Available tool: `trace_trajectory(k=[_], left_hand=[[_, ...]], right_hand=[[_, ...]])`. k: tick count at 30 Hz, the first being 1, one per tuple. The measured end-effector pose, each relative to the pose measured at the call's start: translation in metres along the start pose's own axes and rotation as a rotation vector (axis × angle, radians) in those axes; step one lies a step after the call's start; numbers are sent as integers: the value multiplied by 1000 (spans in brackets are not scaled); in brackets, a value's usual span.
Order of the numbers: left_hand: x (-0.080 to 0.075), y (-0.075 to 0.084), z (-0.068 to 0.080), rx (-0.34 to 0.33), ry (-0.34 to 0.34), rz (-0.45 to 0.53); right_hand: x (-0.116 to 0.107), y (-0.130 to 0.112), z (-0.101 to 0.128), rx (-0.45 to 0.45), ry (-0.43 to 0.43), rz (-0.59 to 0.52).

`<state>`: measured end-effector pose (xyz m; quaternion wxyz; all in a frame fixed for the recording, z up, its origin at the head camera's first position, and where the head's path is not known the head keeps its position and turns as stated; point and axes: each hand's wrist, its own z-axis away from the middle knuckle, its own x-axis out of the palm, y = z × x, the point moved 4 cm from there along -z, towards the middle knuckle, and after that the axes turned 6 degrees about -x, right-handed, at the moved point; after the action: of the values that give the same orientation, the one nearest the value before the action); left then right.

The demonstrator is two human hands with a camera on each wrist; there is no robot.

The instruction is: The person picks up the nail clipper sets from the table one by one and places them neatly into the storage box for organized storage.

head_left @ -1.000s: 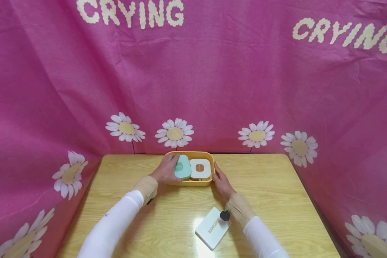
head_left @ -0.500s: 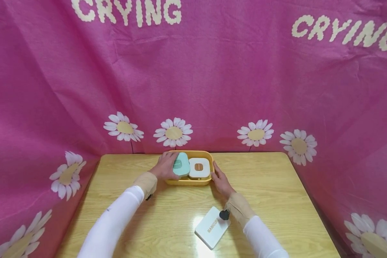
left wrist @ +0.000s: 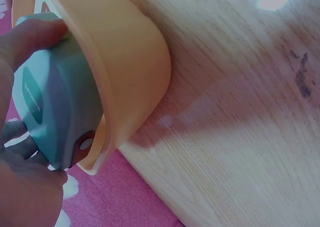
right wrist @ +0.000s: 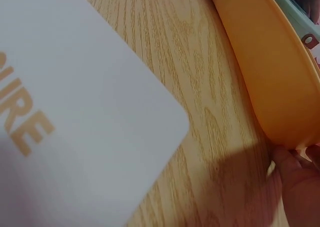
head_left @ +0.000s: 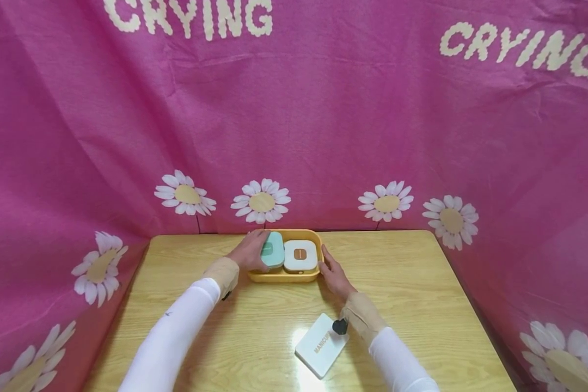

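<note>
At the far edge of the light wooden table [head_left: 402, 305], the person's left hand [head_left: 247, 255] has its fingers and thumb curled round a rounded mint-green plastic case [head_left: 272, 256], which sits tilted in the left half of a shallow yellow plastic tray with rounded corners [head_left: 284, 276]. In the left wrist view the thumb [left wrist: 30, 34] lies on one side of the green case and the other fingers below it, while the case leans against the inner wall of the tray, one end raised above the rim rather than lying flat. To my eye the work of seating this case in the tray is nearly through: it is already inside the walls, but it has not settled level and the hand has not let go. Just to the right of the green case, and seemingly touching it, lies a white square plastic case with a brown button in its middle [head_left: 300, 255], flat in the tray's right half. The right hand [head_left: 332, 275] rests against the tray's right end with its fingers fairly straight; they touch the outer wall as if steadying it and grip nothing. Nearer the person than that hand, just beside the right wrist, a flat white box with tan lettering [head_left: 320, 351] lies on the table, well apart from the tray and untouched. Behind everything hangs a pink cloth printed with daisies [head_left: 323, 136].
</note>
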<state>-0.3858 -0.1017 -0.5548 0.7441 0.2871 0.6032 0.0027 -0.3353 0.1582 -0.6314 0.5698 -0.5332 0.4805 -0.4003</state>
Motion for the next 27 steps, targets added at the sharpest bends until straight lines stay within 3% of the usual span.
trace_trajectory(k=[15,23,27], left_hand=[[11,-12,-9,-24,-53,-73],[11,-9,-12,5,-29,-134],[15,-9,-14,-18,-50,-147]], right_hand=[[1,-3,2,-10,9,-37],[1,-2,3,-5,22,-31],[1,-2,3,-12,20,-54]])
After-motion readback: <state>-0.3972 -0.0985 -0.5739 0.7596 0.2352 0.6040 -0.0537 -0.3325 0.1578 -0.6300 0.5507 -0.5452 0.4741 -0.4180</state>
